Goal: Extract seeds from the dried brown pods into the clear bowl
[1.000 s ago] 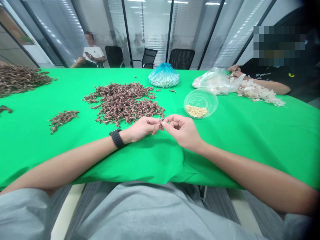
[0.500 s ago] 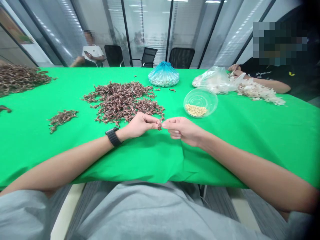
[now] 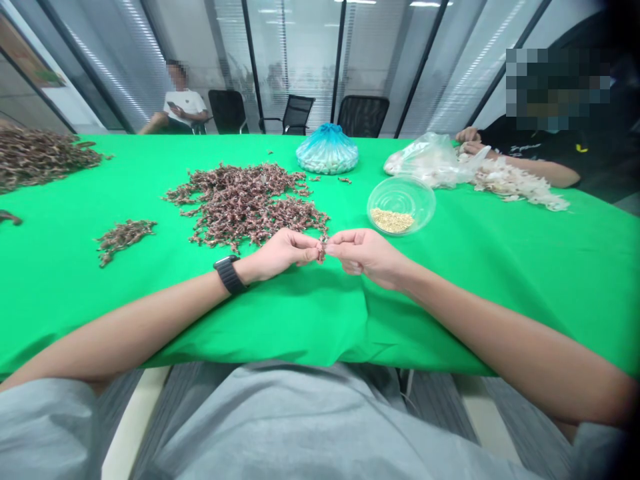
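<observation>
My left hand [image 3: 280, 255] and my right hand [image 3: 363, 257] meet above the green tablecloth [image 3: 525, 293]. Their fingertips pinch a small dried brown piece [image 3: 322, 251] between them, mostly hidden by the fingers. A black watch [image 3: 229, 275] sits on my left wrist. Just beyond my left hand lies a wide heap of similar brown pieces [image 3: 245, 207]. A clear plastic bowl [image 3: 401, 205] holding pale grains stands beyond my right hand.
A smaller brown pile [image 3: 124, 241] and a large heap [image 3: 35, 159] lie to the left. A blue-topped bag [image 3: 327, 151] stands at the far side. At right, a co-worker's hands [image 3: 470, 140] work beside a plastic bag [image 3: 430, 160] and pale fluffy material [image 3: 515, 185].
Both hands have stayed together at the same pinch. My right fingers have shifted slightly around the brown piece, and the view has tilted a little.
</observation>
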The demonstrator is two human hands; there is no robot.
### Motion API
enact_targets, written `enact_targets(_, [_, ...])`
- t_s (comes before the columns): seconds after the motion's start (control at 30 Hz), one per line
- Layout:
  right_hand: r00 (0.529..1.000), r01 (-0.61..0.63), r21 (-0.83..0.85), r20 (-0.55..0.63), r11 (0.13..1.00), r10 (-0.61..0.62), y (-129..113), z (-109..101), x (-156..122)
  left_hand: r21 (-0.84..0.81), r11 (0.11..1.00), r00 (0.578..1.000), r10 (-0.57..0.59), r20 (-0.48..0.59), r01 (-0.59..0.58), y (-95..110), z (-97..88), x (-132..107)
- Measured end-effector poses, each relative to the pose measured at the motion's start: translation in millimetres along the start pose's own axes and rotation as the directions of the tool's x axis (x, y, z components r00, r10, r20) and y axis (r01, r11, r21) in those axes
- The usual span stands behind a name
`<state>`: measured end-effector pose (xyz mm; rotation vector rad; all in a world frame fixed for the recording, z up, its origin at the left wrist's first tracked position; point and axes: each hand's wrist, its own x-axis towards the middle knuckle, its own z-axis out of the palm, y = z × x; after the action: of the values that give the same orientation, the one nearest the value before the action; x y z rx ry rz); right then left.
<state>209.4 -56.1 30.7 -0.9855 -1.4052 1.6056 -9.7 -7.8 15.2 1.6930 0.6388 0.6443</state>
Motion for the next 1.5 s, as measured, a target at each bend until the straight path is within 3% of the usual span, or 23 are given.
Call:
enact_targets(0.2, [1.000,0.024,-0.046,-0.006,0.999,-0.025,0.9,0.2,0.8,-0.001,1.000,1.000,0.006,-0.001,-0.006,-0.3,0.5,0.7])
enact_targets(0.43, [0.983,0.143,-0.205,-0.086,0.968,-0.164,-0.1,2.7,-2.0,-0.011,1.000,1.000,-0.002,-0.026,0.001,-1.3,1.4,1.0])
enact_targets(0.7, [0.964,0.196,-0.291,-0.118,0.936,-0.239,-3.9,6.8,-4.8,-0.068,0.998,1.000,0.009,-0.022,-0.011,-2.7,3.1,1.7])
enact_targets(1.03, [0.963,0.207,-0.326,-0.096,0.922,-0.250,-2.0,4.8,-4.6,-0.063,0.998,1.000,0.017,-0.011,-0.018,-2.4,2.8,2.0])
enact_targets(1.5, [0.979,0.153,-0.252,-0.090,0.955,-0.181,-4.9,5.7,-4.9,-0.061,0.998,1.000,0.012,-0.021,-0.014,-0.9,4.5,1.8])
